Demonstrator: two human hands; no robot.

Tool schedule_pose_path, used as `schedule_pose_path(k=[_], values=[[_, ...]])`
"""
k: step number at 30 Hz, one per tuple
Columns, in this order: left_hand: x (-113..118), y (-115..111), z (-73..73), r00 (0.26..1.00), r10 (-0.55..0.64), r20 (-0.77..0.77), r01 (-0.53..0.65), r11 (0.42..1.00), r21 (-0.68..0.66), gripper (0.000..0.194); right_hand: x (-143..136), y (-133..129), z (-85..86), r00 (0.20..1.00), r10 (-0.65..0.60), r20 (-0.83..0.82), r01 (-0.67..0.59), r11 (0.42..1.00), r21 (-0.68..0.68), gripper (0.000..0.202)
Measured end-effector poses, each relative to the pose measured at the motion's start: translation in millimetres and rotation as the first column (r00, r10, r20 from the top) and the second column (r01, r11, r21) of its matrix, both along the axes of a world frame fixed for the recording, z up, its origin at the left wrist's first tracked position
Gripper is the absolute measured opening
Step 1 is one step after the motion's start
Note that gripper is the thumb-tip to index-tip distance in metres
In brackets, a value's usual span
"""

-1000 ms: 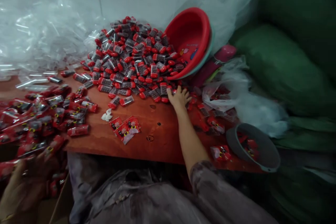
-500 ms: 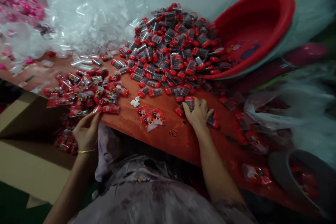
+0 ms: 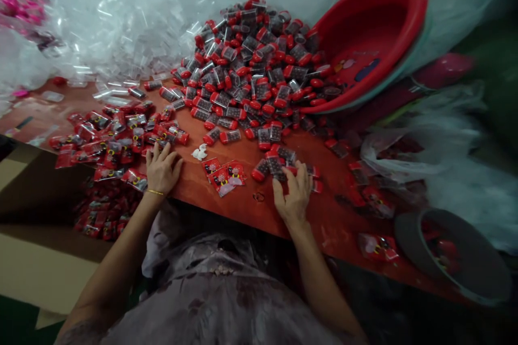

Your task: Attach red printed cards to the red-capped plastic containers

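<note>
My left hand lies with its fingers spread at the right edge of a heap of red-labelled clear tubes, touching the nearest ones. Its fingers hold nothing that I can see. Near the table's front edge, my right hand reaches over a small group of clear tubes with red caps and dark contents. Its fingers are apart and touch these tubes from the near side. Between my hands lie a few flat red printed sleeves and a small white crumpled bit.
Behind stands a large heap of red-capped tubes, spilling from a tipped red basin. Clear plastic pieces pile up at back left. An open cardboard box sits below left; a grey bucket stands at right.
My left hand has moved right and spread its fingers, out of its earlier pinch at the red-labelled heap. My right hand has drawn nearer to me, and several red-capped tubes now lie apart from the big heap.
</note>
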State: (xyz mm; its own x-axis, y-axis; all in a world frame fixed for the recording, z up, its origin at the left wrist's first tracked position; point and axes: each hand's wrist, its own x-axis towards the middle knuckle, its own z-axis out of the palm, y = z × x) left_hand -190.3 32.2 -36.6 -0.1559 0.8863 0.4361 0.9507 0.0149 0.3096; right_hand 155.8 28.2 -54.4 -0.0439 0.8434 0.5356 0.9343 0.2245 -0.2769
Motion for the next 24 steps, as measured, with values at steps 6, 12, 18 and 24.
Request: schedule_pose_path(k=[6,12,18,24], values=[[65.9,-2.3,30.1,0.977,-0.203,0.065,0.202,0.979,0.02,0.031,-9.7,-9.0,-3.6,0.999,0.038,0.015,-0.038,0.999,0.038,0.03],[127.1,11.5,11.6,0.922,-0.386,0.022,0.38,0.894,-0.239,0.03,-6.4,-6.0,-2.2,0.998,0.048,-0.049,-0.046,0.998,0.041,0.027],[127.1,5.3,-6.0,0.935,-0.345,0.078,0.354,0.914,-0.199,0.019,-6.3,-4.4,-2.0,0.993,0.061,-0.098,-0.06,0.998,0.017,0.026],[128.2,1.6,-1.6,0.948,-0.278,0.155,0.296,0.949,-0.105,0.023,-8.7,-8.4,6.4,0.989,0.091,-0.113,-0.087,0.996,0.037,0.023]])
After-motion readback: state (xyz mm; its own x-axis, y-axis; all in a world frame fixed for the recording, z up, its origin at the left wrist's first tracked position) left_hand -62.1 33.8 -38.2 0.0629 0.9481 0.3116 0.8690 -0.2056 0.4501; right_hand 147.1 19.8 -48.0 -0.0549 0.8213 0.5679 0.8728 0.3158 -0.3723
